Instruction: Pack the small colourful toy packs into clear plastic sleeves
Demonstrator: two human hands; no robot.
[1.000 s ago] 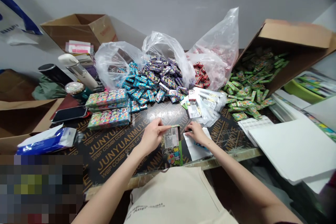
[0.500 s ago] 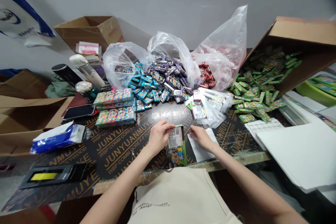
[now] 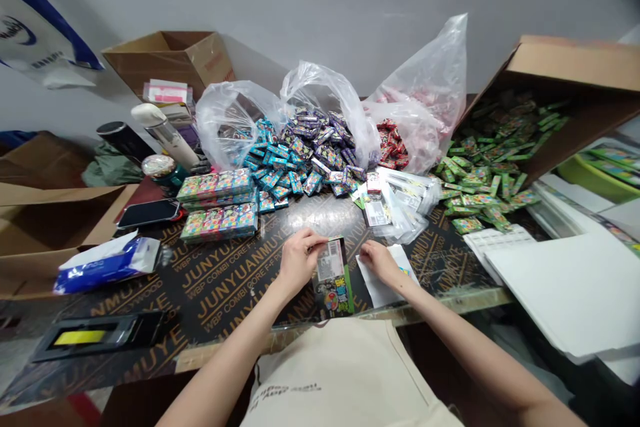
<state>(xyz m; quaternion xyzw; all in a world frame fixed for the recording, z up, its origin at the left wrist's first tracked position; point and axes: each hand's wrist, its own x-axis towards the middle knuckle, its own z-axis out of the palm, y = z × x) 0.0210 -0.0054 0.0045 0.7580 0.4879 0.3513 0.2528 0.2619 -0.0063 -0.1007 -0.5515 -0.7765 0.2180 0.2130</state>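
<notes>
My left hand (image 3: 299, 259) pinches the top edge of a dark printed packet (image 3: 334, 278) with a barcode label and green side, which lies on the black table (image 3: 215, 280) close to its front edge. My right hand (image 3: 379, 260) rests with curled fingers on a white sheet (image 3: 387, 280) just right of the packet; what its fingertips hold I cannot make out. Behind the hands lie clear sleeves with cards (image 3: 395, 203).
Clear bags spill blue (image 3: 265, 160), purple (image 3: 315, 140) and red (image 3: 393, 140) small packs at the back. A tipped cardboard box (image 3: 575, 80) spills green packs (image 3: 480, 173). Stacked colourful boxes (image 3: 217, 203), a phone (image 3: 149, 213), a tissue pack (image 3: 105, 263), bottles and white sheets (image 3: 565, 287) surround them.
The view shifted, bringing a black holder with a yellow strip into sight at lower left. Both hands stay at the packet and sheet, with only small finger movements.
</notes>
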